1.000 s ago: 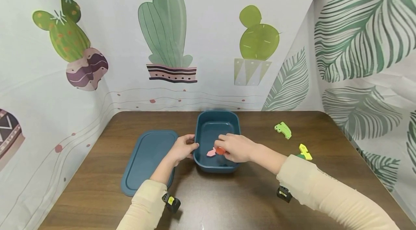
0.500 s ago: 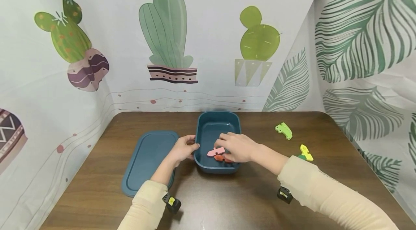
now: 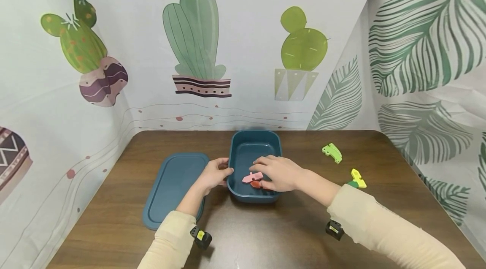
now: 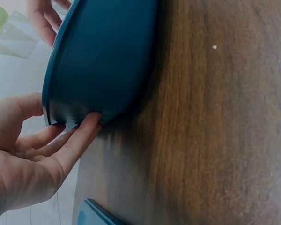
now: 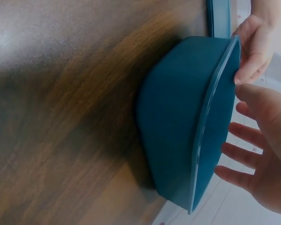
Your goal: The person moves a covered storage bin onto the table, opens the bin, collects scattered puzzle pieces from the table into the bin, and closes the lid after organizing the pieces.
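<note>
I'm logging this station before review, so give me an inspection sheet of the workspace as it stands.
Surface: brown wooden table, glare at the near edge.
Job's things: open blue box; pink piece and red piece lie inside it.
Clutter: blue lid flat, left of the box; green piece and yellow piece on the table to the right.
Grippers: left hand touches the box's left wall with straight fingers; right hand open over the pieces.
Cables: nothing seen.
Surroundings: cactus and leaf printed backdrop.
</note>
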Action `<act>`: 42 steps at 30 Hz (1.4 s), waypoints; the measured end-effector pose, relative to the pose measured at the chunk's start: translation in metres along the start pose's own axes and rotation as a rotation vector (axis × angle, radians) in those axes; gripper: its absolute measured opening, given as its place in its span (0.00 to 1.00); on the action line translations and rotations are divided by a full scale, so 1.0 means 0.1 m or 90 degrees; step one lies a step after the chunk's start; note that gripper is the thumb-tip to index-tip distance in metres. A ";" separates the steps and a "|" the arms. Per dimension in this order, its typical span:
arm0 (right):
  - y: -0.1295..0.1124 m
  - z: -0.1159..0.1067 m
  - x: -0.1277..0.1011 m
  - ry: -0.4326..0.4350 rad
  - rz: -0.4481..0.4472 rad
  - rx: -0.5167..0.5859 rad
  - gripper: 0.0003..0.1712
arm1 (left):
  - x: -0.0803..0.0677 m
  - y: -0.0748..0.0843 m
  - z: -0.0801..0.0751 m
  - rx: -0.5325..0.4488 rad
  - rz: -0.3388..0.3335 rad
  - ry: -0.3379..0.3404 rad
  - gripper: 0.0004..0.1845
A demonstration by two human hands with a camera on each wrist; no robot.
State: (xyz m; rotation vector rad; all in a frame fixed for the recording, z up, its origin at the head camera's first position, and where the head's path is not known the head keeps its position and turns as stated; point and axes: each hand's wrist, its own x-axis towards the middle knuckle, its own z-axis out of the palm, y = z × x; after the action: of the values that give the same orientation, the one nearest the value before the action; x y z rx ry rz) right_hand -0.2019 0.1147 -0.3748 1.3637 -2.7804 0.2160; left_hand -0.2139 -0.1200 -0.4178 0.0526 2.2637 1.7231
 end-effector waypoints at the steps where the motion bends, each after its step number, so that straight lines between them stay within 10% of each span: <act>1: 0.00 0.00 -0.01 -0.002 0.002 0.000 0.24 | 0.03 -0.04 0.00 -0.002 0.002 0.002 0.25; 10: 0.00 -0.02 -0.05 0.035 0.006 -0.013 0.23 | 0.16 -0.20 0.00 -0.009 0.006 0.018 0.24; 42: 0.17 -0.05 -0.44 0.119 0.059 -0.019 0.22 | -0.06 0.08 0.00 -0.011 0.008 -0.011 0.25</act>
State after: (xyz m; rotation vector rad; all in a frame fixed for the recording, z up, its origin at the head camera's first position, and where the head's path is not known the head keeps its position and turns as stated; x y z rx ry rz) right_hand -0.1882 0.1603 -0.3756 1.1449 -2.6814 0.2872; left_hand -0.2092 -0.1192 -0.4090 0.0776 2.2402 1.7410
